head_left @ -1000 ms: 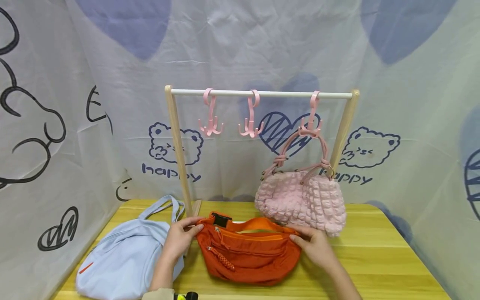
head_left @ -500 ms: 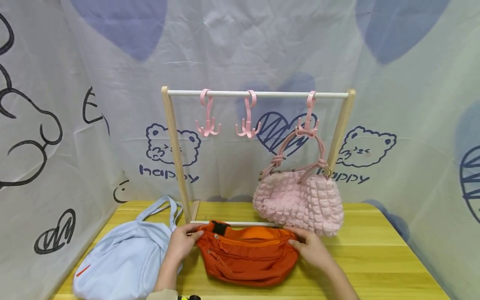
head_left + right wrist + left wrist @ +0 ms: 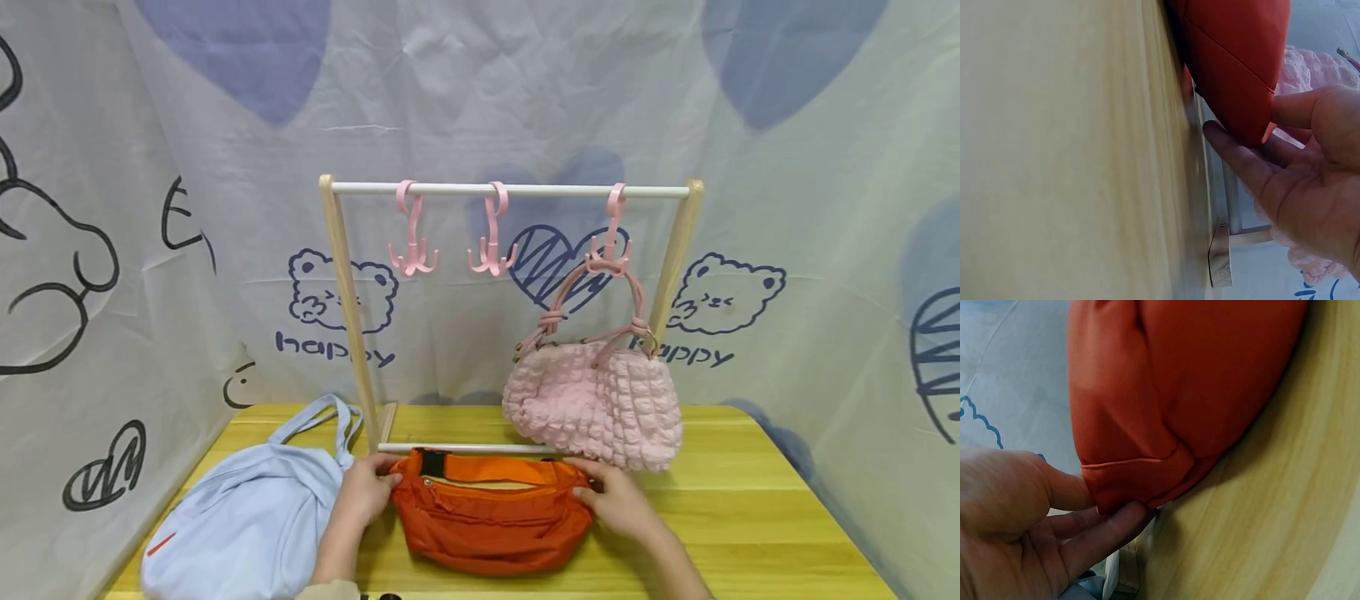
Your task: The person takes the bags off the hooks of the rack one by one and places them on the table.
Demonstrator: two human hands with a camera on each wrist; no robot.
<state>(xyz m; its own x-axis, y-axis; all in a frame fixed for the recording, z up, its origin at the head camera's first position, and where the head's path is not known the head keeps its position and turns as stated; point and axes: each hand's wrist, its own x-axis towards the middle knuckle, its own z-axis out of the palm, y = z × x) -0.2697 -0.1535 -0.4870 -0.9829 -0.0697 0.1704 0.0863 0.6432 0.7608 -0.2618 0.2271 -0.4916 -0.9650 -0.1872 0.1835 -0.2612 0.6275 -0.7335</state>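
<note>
An orange-red waist bag (image 3: 495, 525) is held by both hands at its two upper corners, just in front of the rack's lower bar. Its orange strap and black buckle (image 3: 432, 463) lie along the top edge. My left hand (image 3: 367, 490) pinches the left corner between thumb and fingers; in the left wrist view the waist bag (image 3: 1172, 381) fills the upper middle. My right hand (image 3: 617, 500) pinches the opposite corner, and the right wrist view shows thumb and fingers on either side of the waist bag (image 3: 1241, 62).
A white rail (image 3: 555, 191) on wooden posts carries several pink hooks (image 3: 492, 250). From the right hook hangs a pink quilted handbag (image 3: 600, 408), close behind my right hand. A light blue backpack (image 3: 247, 517) lies left of my left hand on the wooden table (image 3: 772, 517).
The waist bag's top has tipped so its front pockets show less and the strap more. The bag stays between both hands; the whole view has drifted slightly left.
</note>
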